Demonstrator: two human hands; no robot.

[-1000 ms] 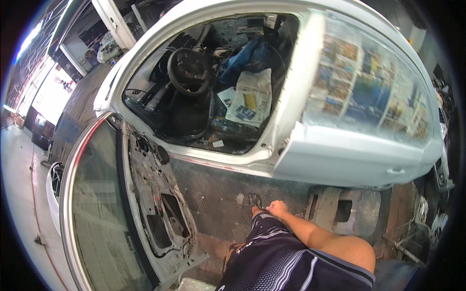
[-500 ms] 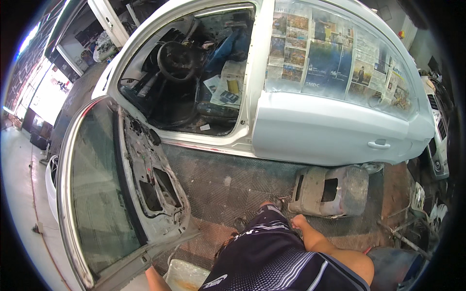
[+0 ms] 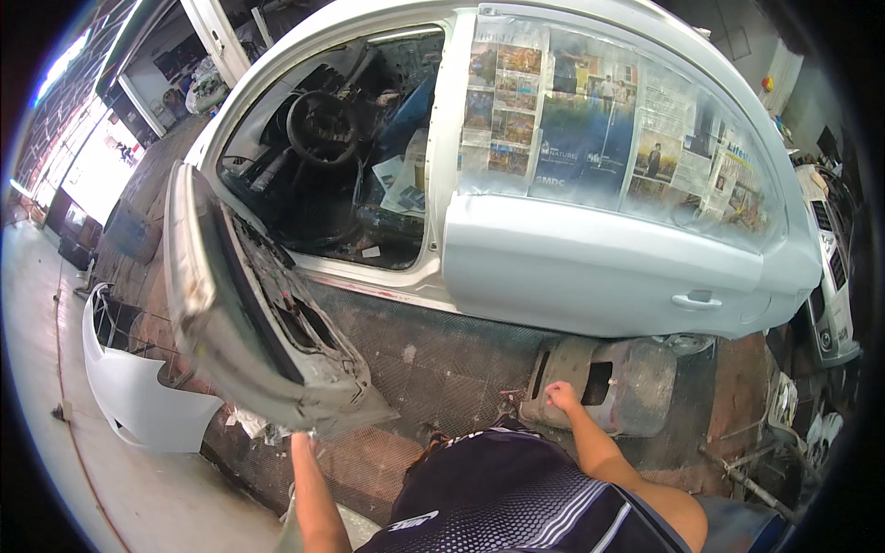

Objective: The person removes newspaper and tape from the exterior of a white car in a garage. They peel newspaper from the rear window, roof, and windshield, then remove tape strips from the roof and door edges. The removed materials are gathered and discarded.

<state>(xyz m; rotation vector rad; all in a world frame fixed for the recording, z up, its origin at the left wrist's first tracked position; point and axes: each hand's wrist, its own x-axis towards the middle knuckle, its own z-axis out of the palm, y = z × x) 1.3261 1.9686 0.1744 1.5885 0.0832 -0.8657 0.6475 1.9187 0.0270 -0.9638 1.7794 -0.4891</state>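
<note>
The detached-looking front door [image 3: 336, 401] of a white car stands swung outward at the left, its inner panel bare and dirty. Along its near edge, my left hand [image 3: 302, 446] grips the door, the fingers partly hidden against it. My right hand [image 3: 560, 396] hangs in front of me with its fingers curled and nothing visible in them. Below that hand, on the floor, lies a dusty grey moulded part [image 3: 636, 387] with rectangular openings. The car's rear door [image 3: 590, 263] is closed, in pale primer, with newspaper [image 3: 585, 129] masking its window.
Through the front door opening, a steering wheel [image 3: 323, 129] and a stripped cabin show. A white bumper [image 3: 152, 405] lies on the floor beyond the door. Metal stands [image 3: 751, 470] are at the lower right, and another vehicle [image 3: 830, 267] stands behind at the right.
The front door has swung toward the car, and my left hand has moved forward with it. My right hand has risen slightly. The white bumper has come into fuller view.
</note>
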